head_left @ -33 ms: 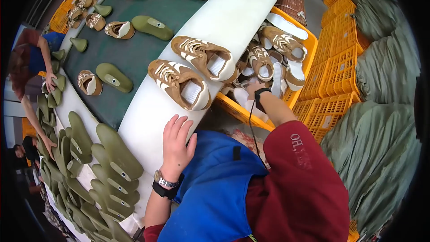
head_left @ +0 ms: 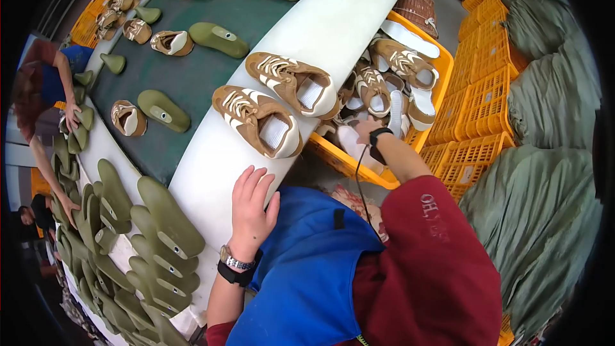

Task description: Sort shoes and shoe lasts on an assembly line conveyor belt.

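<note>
My left hand (head_left: 251, 202) lies flat on the white ledge, fingers stretched out and holding nothing. Just beyond its fingertips stand two brown lace-up sneakers with cream stripes, the nearer sneaker (head_left: 257, 122) and the farther sneaker (head_left: 293, 83). My right hand (head_left: 366, 131) reaches into a yellow crate (head_left: 443, 75) on the right, its fingers hidden among the contents. Beside it are a pale insole-like piece (head_left: 350, 141), another brown sneaker (head_left: 373, 88) and several more shoes. A white insole (head_left: 410, 38) leans at the crate's far end.
A dark green conveyor belt (head_left: 211, 83) carries shoes and olive shoe lasts (head_left: 163, 110). Many lasts pile up at the lower left, where another person's hands (head_left: 72, 115) work. Stacked orange crates (head_left: 477, 109) and green sheeting (head_left: 544, 211) line the right. A thin cable (head_left: 360, 182) hangs from my right wrist.
My right hand has shifted slightly to the right inside the crate, the forearm and sleeve with it. My left hand and the two sneakers on the ledge stay put.
</note>
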`<state>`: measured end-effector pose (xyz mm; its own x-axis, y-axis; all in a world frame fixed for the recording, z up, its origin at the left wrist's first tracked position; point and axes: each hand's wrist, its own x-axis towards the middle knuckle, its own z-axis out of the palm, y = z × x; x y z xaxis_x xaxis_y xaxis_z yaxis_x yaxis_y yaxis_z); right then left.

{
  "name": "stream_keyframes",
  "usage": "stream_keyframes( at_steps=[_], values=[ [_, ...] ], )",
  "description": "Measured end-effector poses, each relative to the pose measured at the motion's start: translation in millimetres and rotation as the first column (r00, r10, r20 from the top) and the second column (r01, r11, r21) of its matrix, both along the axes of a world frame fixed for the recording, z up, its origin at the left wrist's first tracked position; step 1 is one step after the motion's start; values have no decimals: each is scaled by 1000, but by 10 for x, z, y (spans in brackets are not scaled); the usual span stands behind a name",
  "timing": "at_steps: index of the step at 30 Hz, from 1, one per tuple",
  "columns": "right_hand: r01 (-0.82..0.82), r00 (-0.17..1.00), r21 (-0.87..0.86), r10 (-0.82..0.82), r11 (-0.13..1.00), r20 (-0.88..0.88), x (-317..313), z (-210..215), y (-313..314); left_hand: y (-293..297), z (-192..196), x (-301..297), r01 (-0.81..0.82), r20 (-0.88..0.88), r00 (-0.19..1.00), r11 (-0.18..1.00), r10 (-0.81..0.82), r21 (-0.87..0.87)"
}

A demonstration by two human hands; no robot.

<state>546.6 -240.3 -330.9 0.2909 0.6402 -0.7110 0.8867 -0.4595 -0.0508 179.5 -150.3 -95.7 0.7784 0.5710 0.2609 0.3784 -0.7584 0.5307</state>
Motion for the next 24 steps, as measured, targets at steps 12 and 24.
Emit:
stream_keyframes(
  at_steps=[12, 24],
  values=[
    [587, 810, 729, -263, 354, -524, 304, 3178, -1167, -19, 43, 103, 185, 157, 973, 980, -171, -76],
    [407, 598, 675, 380, 615, -706, -1145, 3703, 432, 187, 677, -552, 37, 566, 812, 956, 142, -292]
  ],
)
